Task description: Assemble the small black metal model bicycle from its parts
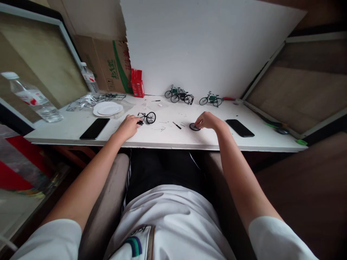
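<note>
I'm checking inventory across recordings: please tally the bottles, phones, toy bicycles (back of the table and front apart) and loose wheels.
Bottles: 2
Phones: 2
Back toy bicycles: 3
Front toy bicycle, by the left hand: 1
Loose wheel, at the right hand: 1
Total: 9

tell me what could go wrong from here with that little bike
The thin loose parts look easy to sweep away and lose. The small screwdriver might roll if bumped by the right hand. The model bicycle, showing only one wheel, could tip without the left hand.
</note>
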The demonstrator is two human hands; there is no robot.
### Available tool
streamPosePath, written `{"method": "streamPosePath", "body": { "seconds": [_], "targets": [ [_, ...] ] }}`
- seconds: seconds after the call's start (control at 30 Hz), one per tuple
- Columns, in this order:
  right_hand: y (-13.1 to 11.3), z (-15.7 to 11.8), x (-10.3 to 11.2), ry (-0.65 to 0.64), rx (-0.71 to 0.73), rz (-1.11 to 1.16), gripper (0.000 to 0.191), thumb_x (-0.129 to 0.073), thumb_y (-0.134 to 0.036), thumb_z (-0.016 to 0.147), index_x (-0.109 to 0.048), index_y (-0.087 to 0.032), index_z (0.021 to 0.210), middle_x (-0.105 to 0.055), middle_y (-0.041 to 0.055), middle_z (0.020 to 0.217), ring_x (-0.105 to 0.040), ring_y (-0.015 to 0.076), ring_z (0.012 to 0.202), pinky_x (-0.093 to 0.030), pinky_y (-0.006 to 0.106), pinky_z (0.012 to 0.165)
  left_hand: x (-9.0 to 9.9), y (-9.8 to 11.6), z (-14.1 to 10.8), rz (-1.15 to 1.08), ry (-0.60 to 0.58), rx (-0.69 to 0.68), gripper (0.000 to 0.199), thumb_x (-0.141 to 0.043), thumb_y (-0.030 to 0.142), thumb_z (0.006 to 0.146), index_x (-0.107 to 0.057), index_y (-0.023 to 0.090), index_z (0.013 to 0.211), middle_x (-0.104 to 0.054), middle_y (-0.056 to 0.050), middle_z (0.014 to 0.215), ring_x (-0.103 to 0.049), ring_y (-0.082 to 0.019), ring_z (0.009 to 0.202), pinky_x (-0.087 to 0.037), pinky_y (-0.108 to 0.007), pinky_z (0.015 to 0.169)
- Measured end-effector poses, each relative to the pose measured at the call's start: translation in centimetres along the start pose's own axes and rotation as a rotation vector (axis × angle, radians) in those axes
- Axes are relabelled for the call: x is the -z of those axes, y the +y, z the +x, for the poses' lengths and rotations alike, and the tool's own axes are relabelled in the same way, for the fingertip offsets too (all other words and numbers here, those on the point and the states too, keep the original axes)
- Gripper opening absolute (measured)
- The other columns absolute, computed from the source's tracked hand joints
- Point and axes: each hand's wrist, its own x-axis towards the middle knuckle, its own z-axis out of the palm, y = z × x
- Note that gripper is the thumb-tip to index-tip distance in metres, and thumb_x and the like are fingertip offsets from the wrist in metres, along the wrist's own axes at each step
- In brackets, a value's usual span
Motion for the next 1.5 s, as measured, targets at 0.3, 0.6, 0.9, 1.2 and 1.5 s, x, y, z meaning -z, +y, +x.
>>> {"method": "streamPosePath", "body": {
  "seconds": [0.3, 0.6, 0.9, 1.2, 1.5],
  "targets": [
    [-0.1, -0.3, 0.0, -0.011, 0.020, 0.023, 0.028, -0.078, -0.009, 0.077, -0.088, -0.021, 0.100, -0.082, 0.0027, 0.082, -0.074, 0.0172, 0.073, -0.054, 0.024, 0.066, 0.2, 0.1, -0.1, 0.001, 0.003, 0.012, 0.040, -0.055, 0.020, 0.097, -0.073, 0.014, 0.132, -0.072, -0.017, 0.123, -0.058, -0.034, 0.126, -0.044, -0.047, 0.119],
    [0.9, 0.4, -0.1, -0.087, -0.033, 0.042, 0.032, -0.083, -0.014, 0.079, -0.087, -0.024, 0.109, -0.083, 0.0040, 0.088, -0.078, 0.0195, 0.077, -0.057, 0.024, 0.069, 0.2, 0.2, 0.0, 0.007, -0.011, 0.019, 0.040, -0.056, 0.020, 0.097, -0.073, 0.013, 0.132, -0.072, -0.018, 0.125, -0.058, -0.034, 0.128, -0.044, -0.045, 0.119],
    [0.4, 0.0, -0.1, -0.090, -0.006, 0.087, 0.020, -0.078, -0.016, 0.086, -0.087, -0.020, 0.104, -0.083, 0.0067, 0.087, -0.076, 0.0189, 0.077, -0.057, 0.024, 0.068, 0.7, 0.7, 0.0, 0.038, -0.029, 0.017, 0.040, -0.056, 0.020, 0.096, -0.074, 0.013, 0.131, -0.073, -0.018, 0.123, -0.061, -0.033, 0.122, -0.045, -0.044, 0.116],
    [-0.3, -0.6, 0.0, -0.092, -0.038, 0.147, 0.019, -0.075, -0.018, 0.091, -0.085, -0.018, 0.107, -0.083, 0.0089, 0.093, -0.075, 0.0170, 0.076, -0.055, 0.023, 0.066, 0.8, 0.6, 0.1, 0.032, -0.033, 0.043, 0.039, -0.057, 0.022, 0.094, -0.075, 0.015, 0.128, -0.073, -0.016, 0.124, -0.062, -0.034, 0.120, -0.045, -0.045, 0.117],
    [-0.6, -0.6, -0.4, -0.061, -0.001, 0.030, 0.016, -0.078, -0.029, 0.089, -0.086, -0.020, 0.099, -0.081, 0.0068, 0.088, -0.068, 0.0149, 0.070, -0.048, 0.023, 0.062, 0.2, -0.2, 0.2, 0.058, -0.023, 0.018, 0.044, -0.051, 0.028, 0.094, -0.074, 0.015, 0.129, -0.074, -0.018, 0.121, -0.061, -0.035, 0.121, -0.046, -0.048, 0.117]
  ]
}}
